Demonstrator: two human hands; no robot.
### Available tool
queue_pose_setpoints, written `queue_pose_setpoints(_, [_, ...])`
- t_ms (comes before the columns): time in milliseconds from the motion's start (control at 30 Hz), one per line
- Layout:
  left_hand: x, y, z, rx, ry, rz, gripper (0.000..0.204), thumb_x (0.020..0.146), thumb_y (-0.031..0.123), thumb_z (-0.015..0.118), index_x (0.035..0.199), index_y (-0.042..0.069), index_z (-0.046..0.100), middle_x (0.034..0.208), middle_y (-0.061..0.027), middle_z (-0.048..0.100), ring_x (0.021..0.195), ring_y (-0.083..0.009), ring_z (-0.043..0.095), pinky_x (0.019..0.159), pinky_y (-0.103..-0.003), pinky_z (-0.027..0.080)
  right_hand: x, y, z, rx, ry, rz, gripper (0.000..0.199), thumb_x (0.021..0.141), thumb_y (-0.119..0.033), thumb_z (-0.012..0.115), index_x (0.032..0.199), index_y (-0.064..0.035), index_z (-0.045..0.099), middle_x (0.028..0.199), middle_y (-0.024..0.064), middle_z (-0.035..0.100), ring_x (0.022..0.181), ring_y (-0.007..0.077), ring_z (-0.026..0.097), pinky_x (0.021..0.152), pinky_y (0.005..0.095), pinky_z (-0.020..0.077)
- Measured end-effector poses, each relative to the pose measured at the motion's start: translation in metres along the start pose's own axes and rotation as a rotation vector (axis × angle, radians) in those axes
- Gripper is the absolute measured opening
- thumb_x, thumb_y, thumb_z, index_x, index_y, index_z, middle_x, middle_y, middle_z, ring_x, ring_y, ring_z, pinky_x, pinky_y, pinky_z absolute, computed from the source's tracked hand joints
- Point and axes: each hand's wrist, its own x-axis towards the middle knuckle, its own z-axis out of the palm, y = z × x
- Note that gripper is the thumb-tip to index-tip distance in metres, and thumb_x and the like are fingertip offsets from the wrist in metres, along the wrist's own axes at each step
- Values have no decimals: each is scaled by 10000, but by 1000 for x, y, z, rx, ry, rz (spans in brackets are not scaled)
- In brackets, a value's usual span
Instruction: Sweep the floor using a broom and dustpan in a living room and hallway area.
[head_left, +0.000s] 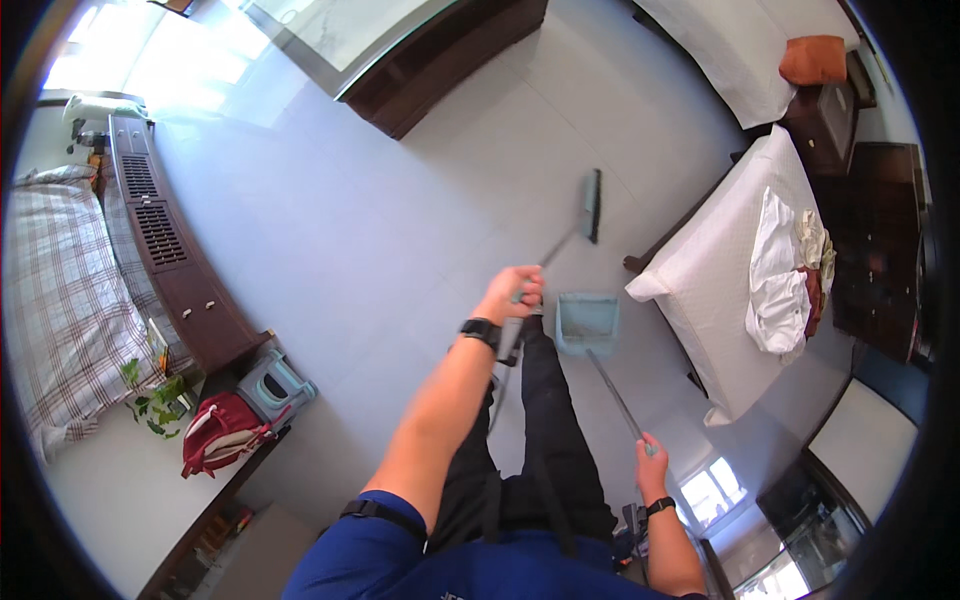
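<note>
My left hand point(512, 292) is closed round the handle of a broom. The broom's head point(592, 206), light blue-green with dark bristles, lies on the floor ahead and to the right of that hand. Lower right, my right hand point(652, 466) grips the long grey handle of a dustpan. The light blue dustpan point(588, 318) rests on the floor just right of my leg, its mouth facing the broom head. What is inside the pan is too unclear to make out. A dark strap circles each wrist.
Right of the dustpan stands a seat with a white cover point(725, 290), clothes heaped on it. A dark wooden table point(440, 80) with a glass top is ahead. Along the left runs a dark cabinet point(185, 270). A red bag point(220, 430) sits beside a grey-blue stool point(275, 385).
</note>
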Motion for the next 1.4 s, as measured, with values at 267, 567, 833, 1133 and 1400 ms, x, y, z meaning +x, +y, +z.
queue_pose_setpoints(267, [-151, 2, -64, -253, 301, 404, 143, 929, 192, 520, 852, 118, 425, 646, 14, 425, 417, -44, 327, 349, -191, 234, 69, -36, -20, 78, -136, 252, 342, 853, -180, 598, 1110, 45, 596, 1016, 192, 650, 964, 267, 624, 861, 332, 467])
queue_pose_setpoints(567, [-50, 19, 104, -113, 138, 445, 153, 930, 222, 521, 855, 128, 427, 632, 30, 396, 447, -55, 311, 382, -209, 248, 100, -114, -30, -68, -187, 123, 343, 853, -170, 602, 1120, 46, 593, 1071, 181, 640, 1008, 264, 611, 886, 324, 459])
queue_pose_setpoints(833, [85, 144, 157, -448, -255, 162, 238, 950, 159, 462, 737, 94, 378, 587, 56, 333, 425, -35, 284, 368, -214, 183, 115, -163, -40, -175, -261, 56, 351, 854, -175, 593, 1129, 45, 587, 1067, 199, 637, 1006, 284, 614, 874, 337, 462])
queue_pose_setpoints(1133, [-95, 89, -20, -713, -65, 457, 233, 952, 185, 464, 759, 66, 414, 591, 34, 364, 424, -47, 317, 354, -200, 221, 136, -209, -25, -302, -301, -154, 354, 851, -178, 591, 1148, 14, 587, 1090, 206, 624, 1025, 322, 598, 884, 364, 452])
queue_pose_setpoints(1400, [-221, 96, -173, -657, 172, 686, 187, 919, 166, 500, 776, 73, 423, 613, 9, 432, 433, -62, 353, 360, -205, 248, 147, -209, 7, -315, -373, -192, 358, 853, -181, 595, 1144, 27, 585, 1095, 194, 627, 1018, 297, 601, 888, 354, 448])
